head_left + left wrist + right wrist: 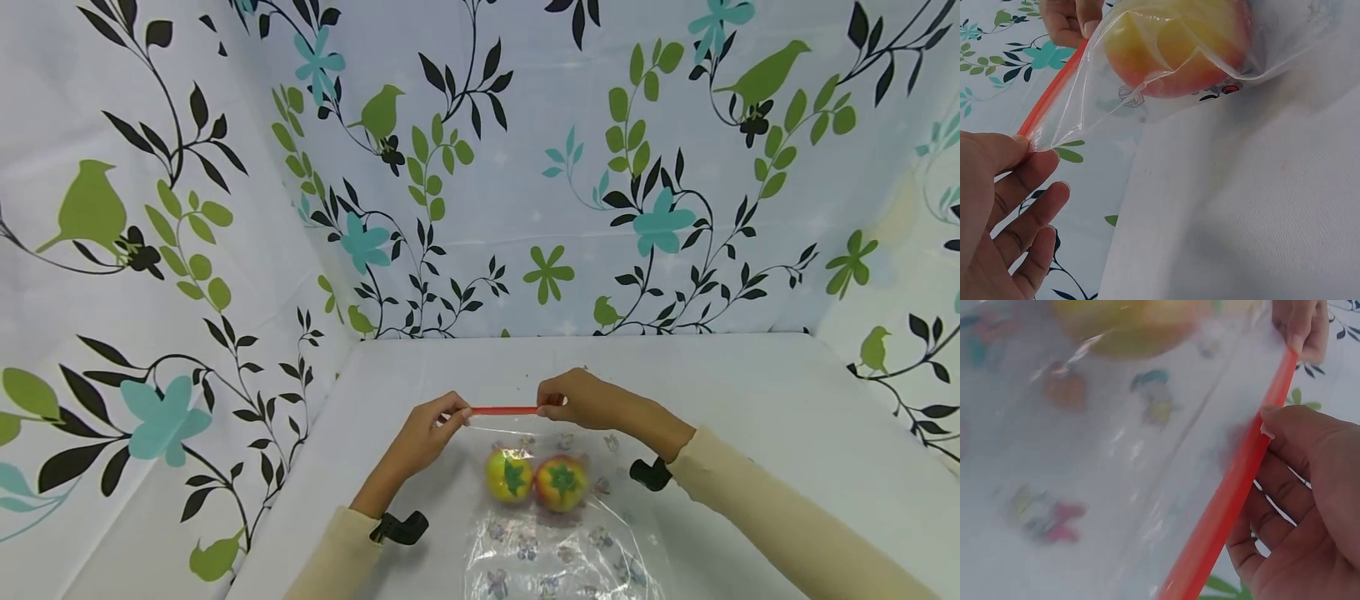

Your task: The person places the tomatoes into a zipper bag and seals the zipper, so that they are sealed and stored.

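A clear zip bag (551, 542) with small printed figures lies over the white table, its red zip strip (504, 411) at the far edge. Inside are two round fruits with green leafy tops: a yellow one (509, 476) on the left and a red-and-yellow one (561, 483) beside it. My left hand (426, 432) pinches the left end of the strip between thumb and forefinger, the other fingers spread in the left wrist view. Farther along, my right hand (588, 398) pinches the strip with its thumb on top, as the right wrist view shows. The strip is stretched straight between both hands.
The white table (750, 417) extends around the bag. A cloth with printed birds, leaves and flowers (525, 167) hangs behind it and along both sides. Each wrist wears a black camera strap, such as the left strap (401, 527).
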A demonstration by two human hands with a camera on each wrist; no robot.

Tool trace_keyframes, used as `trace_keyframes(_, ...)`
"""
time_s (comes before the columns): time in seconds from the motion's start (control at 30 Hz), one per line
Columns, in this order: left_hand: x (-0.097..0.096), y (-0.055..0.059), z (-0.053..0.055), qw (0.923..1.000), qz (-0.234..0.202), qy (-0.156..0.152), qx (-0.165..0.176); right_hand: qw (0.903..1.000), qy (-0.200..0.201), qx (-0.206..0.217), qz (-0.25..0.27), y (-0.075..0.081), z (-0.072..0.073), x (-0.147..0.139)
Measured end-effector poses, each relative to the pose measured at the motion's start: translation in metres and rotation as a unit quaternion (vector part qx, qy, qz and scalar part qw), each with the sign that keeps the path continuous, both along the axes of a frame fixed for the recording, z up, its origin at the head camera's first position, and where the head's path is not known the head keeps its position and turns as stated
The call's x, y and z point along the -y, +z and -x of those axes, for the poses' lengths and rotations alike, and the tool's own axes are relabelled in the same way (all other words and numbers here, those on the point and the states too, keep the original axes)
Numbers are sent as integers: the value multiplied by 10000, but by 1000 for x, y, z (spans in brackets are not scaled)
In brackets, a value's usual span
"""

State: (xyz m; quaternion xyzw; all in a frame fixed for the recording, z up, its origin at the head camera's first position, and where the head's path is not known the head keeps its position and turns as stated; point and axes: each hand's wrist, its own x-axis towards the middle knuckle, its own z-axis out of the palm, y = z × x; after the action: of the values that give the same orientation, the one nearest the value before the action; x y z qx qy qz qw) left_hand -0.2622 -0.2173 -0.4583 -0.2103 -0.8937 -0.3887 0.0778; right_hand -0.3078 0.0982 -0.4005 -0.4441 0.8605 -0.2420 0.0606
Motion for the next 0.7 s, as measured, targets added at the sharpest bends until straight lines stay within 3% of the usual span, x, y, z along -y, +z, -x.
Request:
trace_keyframes(0.3, 14, -4, 0, 9996, -43, 166, 213, 9984, -504, 217, -103, -3, 6, -58)
trace_keyframes(0.7, 19, -8, 3, 9998, -83, 113, 165, 9937, -1052, 383, -74, -8, 5, -99)
